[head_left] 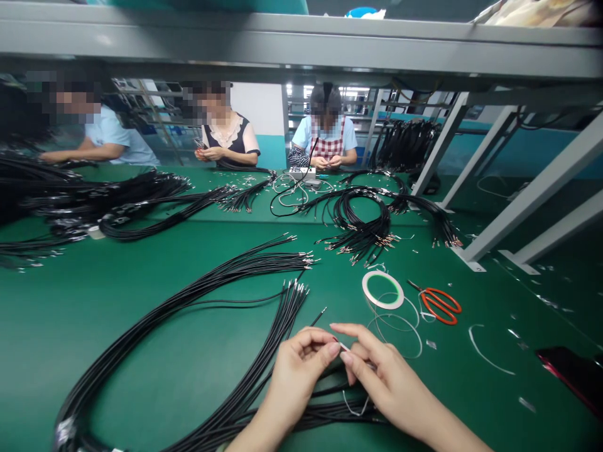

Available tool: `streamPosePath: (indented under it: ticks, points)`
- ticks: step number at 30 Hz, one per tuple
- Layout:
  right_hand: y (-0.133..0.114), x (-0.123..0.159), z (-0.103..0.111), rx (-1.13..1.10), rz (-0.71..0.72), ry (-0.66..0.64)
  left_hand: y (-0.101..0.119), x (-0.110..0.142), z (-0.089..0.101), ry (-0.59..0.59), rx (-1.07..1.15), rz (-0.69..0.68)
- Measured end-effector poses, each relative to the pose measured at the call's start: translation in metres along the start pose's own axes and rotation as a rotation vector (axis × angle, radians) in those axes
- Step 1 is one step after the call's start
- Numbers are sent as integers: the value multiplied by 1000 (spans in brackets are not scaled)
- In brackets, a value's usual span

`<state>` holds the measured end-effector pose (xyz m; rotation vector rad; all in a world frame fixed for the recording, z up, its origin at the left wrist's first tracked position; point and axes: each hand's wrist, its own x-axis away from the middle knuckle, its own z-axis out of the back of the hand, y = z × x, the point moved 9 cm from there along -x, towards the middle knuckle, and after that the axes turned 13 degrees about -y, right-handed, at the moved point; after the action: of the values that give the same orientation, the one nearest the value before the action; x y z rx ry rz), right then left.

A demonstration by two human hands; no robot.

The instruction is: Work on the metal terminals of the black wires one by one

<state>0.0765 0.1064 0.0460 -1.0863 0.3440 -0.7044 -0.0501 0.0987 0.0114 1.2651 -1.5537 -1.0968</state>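
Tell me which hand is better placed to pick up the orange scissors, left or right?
Right, probably: the right hand sits closer to the orange-handled scissors, up and to its right. The left hand lies farther off, over the black cables.

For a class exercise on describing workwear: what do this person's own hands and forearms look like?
The left hand and the right hand are bare and ungloved; the forearms show no sleeve, watch or bracelet, and no rings are visible.
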Motion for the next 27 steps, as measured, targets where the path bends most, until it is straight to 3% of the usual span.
streamPosePath:
  ticks: [4,12,19,21,27]
  points:
    - [-1,-1,-1,-14,-5,-9,4,-2,9,36,-45,-44]
    - [1,-2,-3,-56,-27,-9,9,-1,4,0,-70,-95]
    - [12,-1,2,-139,-84,91,16,1,5,20,-231,-150]
    - [16,0,5,-169,-102,143,18,1,7,38,-415,-149]
    - [27,1,17,-433,-84,330,29,0,11,264,-1403,-80]
